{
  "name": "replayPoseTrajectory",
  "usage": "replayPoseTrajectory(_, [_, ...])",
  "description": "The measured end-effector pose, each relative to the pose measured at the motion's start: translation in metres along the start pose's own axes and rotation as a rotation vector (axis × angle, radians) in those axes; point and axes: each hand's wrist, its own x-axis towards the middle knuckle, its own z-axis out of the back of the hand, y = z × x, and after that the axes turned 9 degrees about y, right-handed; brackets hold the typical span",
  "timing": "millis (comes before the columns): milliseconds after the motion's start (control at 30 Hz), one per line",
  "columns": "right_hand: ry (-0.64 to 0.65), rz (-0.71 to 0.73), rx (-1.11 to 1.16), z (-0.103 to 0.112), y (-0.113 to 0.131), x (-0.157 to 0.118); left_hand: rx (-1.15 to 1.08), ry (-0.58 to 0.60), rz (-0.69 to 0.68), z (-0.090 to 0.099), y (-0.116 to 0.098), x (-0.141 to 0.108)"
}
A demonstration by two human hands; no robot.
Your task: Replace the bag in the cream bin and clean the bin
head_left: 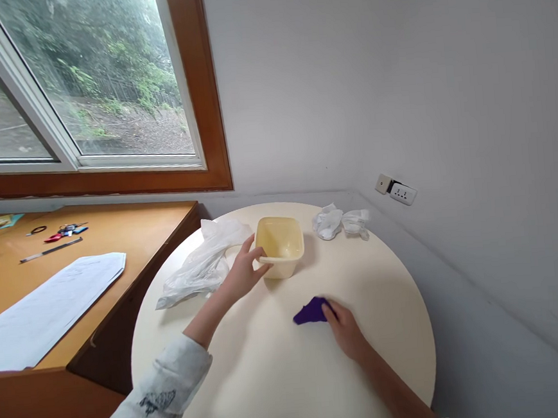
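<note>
My left hand [246, 268] grips the near left rim of a pale yellow square plastic tub [284, 270], with the thumb outside and fingers over the edge. The tub looks slightly tilted, and nothing shows inside it; I cannot tell whether its base touches the table. In my right hand [345, 328] is a dark purple cloth [311, 311], pinched at its right end close above the table, in front of the tub and to its right. Part of the cloth is hidden behind the fingers.
On the round cream table [272, 364], a clear plastic bag [196, 267] lies left of the tub and crumpled white tissues [329, 222] lie at the back right. A wooden desk [154, 222] at left bears papers [55, 310], a pen [50, 251] and keys [68, 231]. Walls stand behind and right.
</note>
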Motion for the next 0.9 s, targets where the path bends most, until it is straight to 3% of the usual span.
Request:
replayPoseTrajectory(133, [-0.306,-0.219,0.73,0.018,-0.01,0.011,0.134,-0.071,-0.121,-0.019,-0.022,-0.028])
replayPoseTrajectory(200, [-0.442,-0.218,0.909,0.028,-0.006,0.013,0.194,-0.092,-0.166,-0.028,-0.031,-0.039])
replayPoseTrajectory(267, [-0.597,-0.169,0.836,0.036,0.005,0.014,0.234,-0.092,-0.197,-0.035,-0.038,-0.046])
replayPoseTrajectory(367, [-0.702,0.002,0.305,0.033,0.03,0.011,0.259,-0.073,-0.23,-0.042,-0.047,-0.049])
replayPoseTrajectory(433, [-0.514,0.234,-0.125,0.023,0.046,0.007,0.256,-0.06,-0.241,-0.045,-0.051,-0.049])
replayPoseTrajectory(500, [-0.189,0.434,-0.452,0.009,0.057,0.003,0.249,-0.037,-0.247,-0.048,-0.052,-0.051])
replayPoseTrajectory(567, [0.028,0.474,-0.634,-0.004,0.064,-0.002,0.244,-0.001,-0.26,-0.052,-0.049,-0.054])
replayPoseTrajectory(767, [0.169,0.417,-0.804,-0.015,0.066,-0.009,0.198,0.036,-0.275,-0.06,-0.043,-0.067])
replayPoseTrajectory(900, [0.225,0.398,-0.888,-0.012,0.069,-0.003,0.158,0.027,-0.255,-0.052,-0.049,-0.064])
